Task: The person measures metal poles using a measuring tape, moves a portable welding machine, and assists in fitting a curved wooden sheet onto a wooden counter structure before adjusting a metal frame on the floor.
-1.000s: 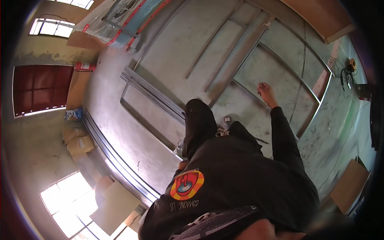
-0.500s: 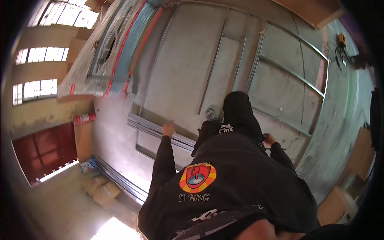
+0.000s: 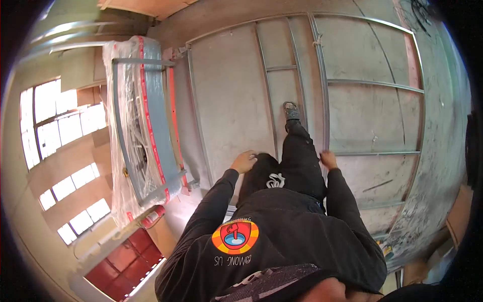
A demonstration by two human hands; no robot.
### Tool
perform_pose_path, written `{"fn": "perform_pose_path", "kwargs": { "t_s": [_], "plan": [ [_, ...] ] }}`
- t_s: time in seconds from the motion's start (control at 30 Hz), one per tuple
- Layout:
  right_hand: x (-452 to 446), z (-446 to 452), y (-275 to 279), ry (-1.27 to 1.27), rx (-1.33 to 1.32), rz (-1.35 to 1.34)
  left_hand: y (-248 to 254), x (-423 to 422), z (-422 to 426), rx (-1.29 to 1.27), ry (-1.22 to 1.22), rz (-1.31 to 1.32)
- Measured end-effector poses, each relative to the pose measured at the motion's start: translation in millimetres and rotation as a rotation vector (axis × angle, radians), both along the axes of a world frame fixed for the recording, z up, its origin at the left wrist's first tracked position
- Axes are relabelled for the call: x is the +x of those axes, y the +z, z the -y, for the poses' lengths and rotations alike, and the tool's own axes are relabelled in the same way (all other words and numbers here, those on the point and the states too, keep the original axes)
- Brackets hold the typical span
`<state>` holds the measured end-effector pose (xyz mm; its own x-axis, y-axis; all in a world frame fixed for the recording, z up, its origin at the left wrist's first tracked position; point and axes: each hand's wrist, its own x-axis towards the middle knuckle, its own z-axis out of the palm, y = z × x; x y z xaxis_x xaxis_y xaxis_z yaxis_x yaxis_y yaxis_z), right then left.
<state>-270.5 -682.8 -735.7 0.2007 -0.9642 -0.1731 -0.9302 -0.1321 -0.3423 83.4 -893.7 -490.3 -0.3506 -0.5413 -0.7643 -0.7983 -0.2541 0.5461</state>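
My left hand (image 3: 244, 162) hangs beside my left thigh, over the dark trousers (image 3: 300, 158). Its fingers are loosely bent, with nothing visible in them. On the other side, my right hand (image 3: 329, 160) is close to my right thigh, its fingers slack and partly turned from view; I see no object in it. One shoe (image 3: 291, 111) is set forward on the floor, between two thin metal profiles of a frame (image 3: 282, 67). A longer metal profile (image 3: 321, 75) runs just beyond my right hand.
A grid of metal profiles (image 3: 376, 82) lies to the right. At left stands a plastic-wrapped stack (image 3: 132, 108) with red edges and a metal frame against it. A red cylinder (image 3: 152, 216) and a red door (image 3: 123, 259) are farther left. Cables (image 3: 420, 12) show at upper right.
The view has turned and moved forward along the floor frame. One foot is now stretched ahead. My left hand has come from above the bundled metal profiles to beside my thigh.
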Motion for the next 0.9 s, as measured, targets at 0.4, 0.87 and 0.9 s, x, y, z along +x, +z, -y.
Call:
{"fn": "perform_pose_path", "kwargs": {
  "t_s": [0.4,0.87,0.9],
  "plan": [
    [8,332,91,-1.023,0.576,0.596,19,-49,258,0.029,-0.482,0.069],
    [200,361,1,-1.281,0.665,0.732,-175,-52,350,0.897,0.920,-0.112],
    [216,370,-15,-1.302,0.682,0.815,-188,-55,349,0.881,0.960,-0.122]
  ]
}}
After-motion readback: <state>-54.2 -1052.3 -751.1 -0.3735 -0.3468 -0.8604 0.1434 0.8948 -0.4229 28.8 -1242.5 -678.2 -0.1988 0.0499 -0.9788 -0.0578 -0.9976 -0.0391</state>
